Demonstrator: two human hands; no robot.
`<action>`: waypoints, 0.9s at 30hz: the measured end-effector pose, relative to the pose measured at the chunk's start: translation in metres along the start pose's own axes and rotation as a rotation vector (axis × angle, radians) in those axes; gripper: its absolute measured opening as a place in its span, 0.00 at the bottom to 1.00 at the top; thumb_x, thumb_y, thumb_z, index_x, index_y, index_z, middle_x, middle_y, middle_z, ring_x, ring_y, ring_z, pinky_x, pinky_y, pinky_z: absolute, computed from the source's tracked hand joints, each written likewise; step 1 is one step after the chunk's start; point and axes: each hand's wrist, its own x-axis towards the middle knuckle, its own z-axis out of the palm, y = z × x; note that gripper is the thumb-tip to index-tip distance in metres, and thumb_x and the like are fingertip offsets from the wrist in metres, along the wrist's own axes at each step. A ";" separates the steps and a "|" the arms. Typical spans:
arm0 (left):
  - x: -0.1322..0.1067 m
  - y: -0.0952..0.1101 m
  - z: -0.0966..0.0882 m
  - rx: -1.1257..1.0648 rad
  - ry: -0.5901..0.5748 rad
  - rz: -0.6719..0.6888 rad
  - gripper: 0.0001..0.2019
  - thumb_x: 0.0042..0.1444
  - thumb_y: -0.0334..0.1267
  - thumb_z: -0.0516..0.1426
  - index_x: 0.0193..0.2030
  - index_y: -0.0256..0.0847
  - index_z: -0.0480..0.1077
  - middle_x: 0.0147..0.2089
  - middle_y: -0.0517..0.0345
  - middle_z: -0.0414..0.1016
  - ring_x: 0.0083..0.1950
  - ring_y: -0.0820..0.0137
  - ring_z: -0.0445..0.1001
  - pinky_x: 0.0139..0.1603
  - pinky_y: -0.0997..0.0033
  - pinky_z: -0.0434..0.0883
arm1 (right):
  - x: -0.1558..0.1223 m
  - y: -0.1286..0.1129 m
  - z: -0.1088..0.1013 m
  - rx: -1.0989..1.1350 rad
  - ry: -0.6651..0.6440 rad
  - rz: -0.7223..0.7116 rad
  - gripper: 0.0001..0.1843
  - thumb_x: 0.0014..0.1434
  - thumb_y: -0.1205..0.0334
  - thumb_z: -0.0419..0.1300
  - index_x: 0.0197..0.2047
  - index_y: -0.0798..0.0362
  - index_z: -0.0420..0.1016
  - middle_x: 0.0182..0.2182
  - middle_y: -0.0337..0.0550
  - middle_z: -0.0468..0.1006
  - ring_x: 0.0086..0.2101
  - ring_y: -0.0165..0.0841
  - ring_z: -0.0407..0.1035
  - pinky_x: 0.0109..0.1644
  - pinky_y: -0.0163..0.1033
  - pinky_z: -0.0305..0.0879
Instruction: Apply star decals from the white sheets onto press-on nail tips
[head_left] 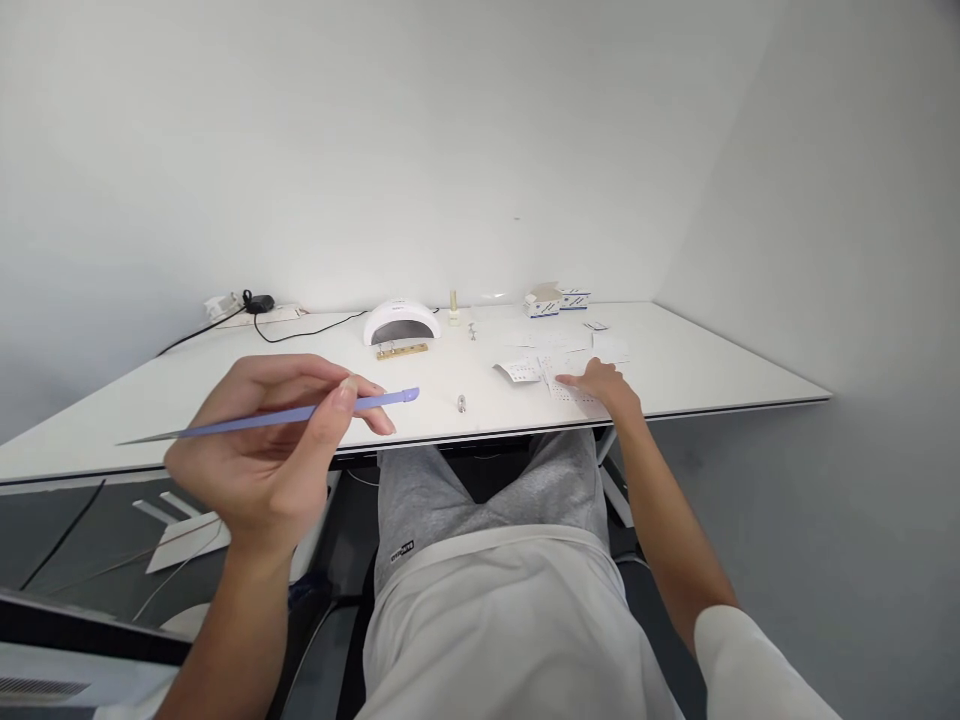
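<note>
My left hand (259, 450), close to the camera, pinches purple tweezers (296, 413) between thumb and fingers. Their slim grey metal tip points left, and a rounded purple end points right. My right hand (604, 385) rests on a white sheet with rows of small marks (568, 394) near the table's front edge. Its thumb stretches left across the sheet, apart from the other fingers, which are partly hidden. Just left of that sheet lies a curled sheet with small marks (520, 371). A small shiny metal piece (461, 403) stands alone between my hands.
On the white table (337, 350), a white arched nail lamp (401, 320) stands behind a gold strip with small pieces (403, 351). Farther back are a small bottle (454, 312), white-and-blue boxes (544, 301) and a black adapter (259, 302) with cable. Walls border the back and right.
</note>
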 end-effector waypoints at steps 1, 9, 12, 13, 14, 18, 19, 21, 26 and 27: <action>-0.001 0.001 0.001 -0.003 -0.001 -0.001 0.05 0.59 0.33 0.60 0.32 0.35 0.72 0.30 0.69 0.76 0.27 0.72 0.77 0.25 0.60 0.70 | 0.001 0.000 0.003 0.007 -0.011 -0.003 0.47 0.42 0.46 0.71 0.59 0.64 0.64 0.61 0.75 0.62 0.60 0.61 0.58 0.57 0.59 0.59; -0.001 -0.001 -0.002 -0.026 -0.062 -0.119 0.04 0.57 0.36 0.62 0.38 0.44 0.72 0.31 0.62 0.76 0.27 0.73 0.74 0.26 0.63 0.72 | -0.001 0.005 -0.021 0.261 0.130 -0.187 0.33 0.51 0.60 0.66 0.58 0.62 0.66 0.55 0.64 0.72 0.55 0.49 0.68 0.57 0.47 0.63; -0.001 -0.009 -0.005 -0.049 -0.183 -0.160 0.10 0.59 0.33 0.60 0.46 0.45 0.66 0.33 0.59 0.76 0.33 0.71 0.75 0.32 0.66 0.72 | -0.028 -0.001 -0.036 0.408 0.245 -0.270 0.28 0.61 0.58 0.56 0.62 0.61 0.62 0.56 0.62 0.72 0.55 0.46 0.69 0.57 0.47 0.64; -0.002 -0.011 -0.006 -0.046 -0.222 -0.173 0.11 0.60 0.33 0.59 0.49 0.45 0.65 0.33 0.60 0.76 0.35 0.70 0.76 0.34 0.67 0.71 | -0.043 -0.005 -0.037 0.463 0.256 -0.320 0.26 0.63 0.57 0.53 0.62 0.56 0.62 0.56 0.57 0.73 0.53 0.42 0.70 0.56 0.45 0.67; -0.002 -0.013 -0.006 -0.032 -0.262 -0.190 0.12 0.61 0.33 0.58 0.51 0.45 0.64 0.32 0.60 0.75 0.36 0.70 0.76 0.35 0.68 0.71 | -0.061 -0.010 -0.036 0.549 0.260 -0.395 0.24 0.65 0.55 0.51 0.62 0.51 0.62 0.57 0.52 0.73 0.52 0.39 0.72 0.54 0.42 0.69; -0.009 -0.011 -0.007 0.054 -0.431 -0.278 0.14 0.64 0.36 0.53 0.56 0.46 0.62 0.31 0.62 0.69 0.34 0.73 0.72 0.39 0.69 0.69 | -0.145 -0.036 -0.013 1.178 0.082 -0.615 0.20 0.59 0.56 0.62 0.54 0.48 0.72 0.53 0.48 0.78 0.50 0.43 0.74 0.51 0.47 0.73; -0.011 -0.009 -0.007 0.065 -0.487 -0.303 0.14 0.65 0.36 0.52 0.57 0.47 0.61 0.30 0.63 0.67 0.34 0.73 0.70 0.39 0.70 0.68 | -0.164 -0.043 -0.006 1.243 0.007 -0.590 0.19 0.58 0.56 0.64 0.52 0.48 0.74 0.51 0.47 0.79 0.48 0.43 0.75 0.50 0.47 0.74; -0.015 -0.004 -0.006 0.085 -0.588 -0.329 0.13 0.67 0.38 0.49 0.57 0.48 0.61 0.29 0.63 0.64 0.32 0.75 0.67 0.36 0.72 0.65 | -0.192 -0.054 0.006 1.313 -0.120 -0.546 0.17 0.55 0.57 0.67 0.48 0.48 0.76 0.47 0.46 0.81 0.46 0.42 0.77 0.49 0.48 0.75; -0.021 0.006 0.003 0.179 -0.613 -0.403 0.10 0.68 0.43 0.47 0.52 0.48 0.64 0.26 0.65 0.53 0.25 0.76 0.54 0.27 0.74 0.56 | -0.215 -0.065 0.016 1.323 -0.286 -0.540 0.17 0.56 0.56 0.66 0.50 0.45 0.75 0.46 0.44 0.82 0.46 0.41 0.77 0.46 0.45 0.76; -0.022 0.007 0.005 0.171 -0.601 -0.404 0.10 0.68 0.44 0.47 0.51 0.48 0.64 0.26 0.65 0.53 0.26 0.76 0.54 0.27 0.74 0.56 | -0.215 -0.065 0.016 1.328 -0.284 -0.545 0.16 0.57 0.56 0.65 0.49 0.45 0.75 0.46 0.43 0.82 0.46 0.41 0.76 0.47 0.44 0.75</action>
